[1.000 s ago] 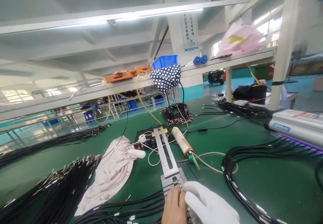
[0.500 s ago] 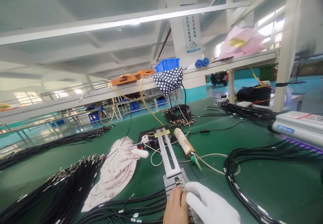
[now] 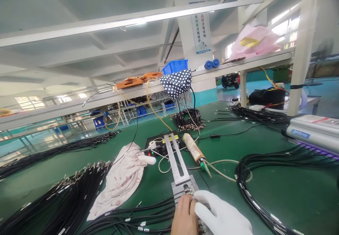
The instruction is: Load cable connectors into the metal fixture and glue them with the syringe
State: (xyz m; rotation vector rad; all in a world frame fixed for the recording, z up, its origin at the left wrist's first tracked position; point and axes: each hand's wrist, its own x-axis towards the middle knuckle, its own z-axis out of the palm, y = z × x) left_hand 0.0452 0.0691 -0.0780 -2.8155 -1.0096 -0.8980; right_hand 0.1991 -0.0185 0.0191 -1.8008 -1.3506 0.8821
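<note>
A metal fixture with a long slotted bar lies in front of me. Several black cables run into it from the left, their metal connector ends in a row along it. My left hand, bare, is closed over the fixture at the cable ends, fingers bent downward and tips hidden. Against it from the right sits my right hand in a white glove, thumb and forefinger closed in at the same spot. What either hand pinches is too small or covered to make out.
A pale cloth lies left of the fixture, beside a bundle of black cables. Behind the fixture are a black control box and a taped-handle tool. Coiled cables and a silver machine stand right.
Both hands stay at the same place on the fixture with almost no visible movement. The view has shifted very slightly.
</note>
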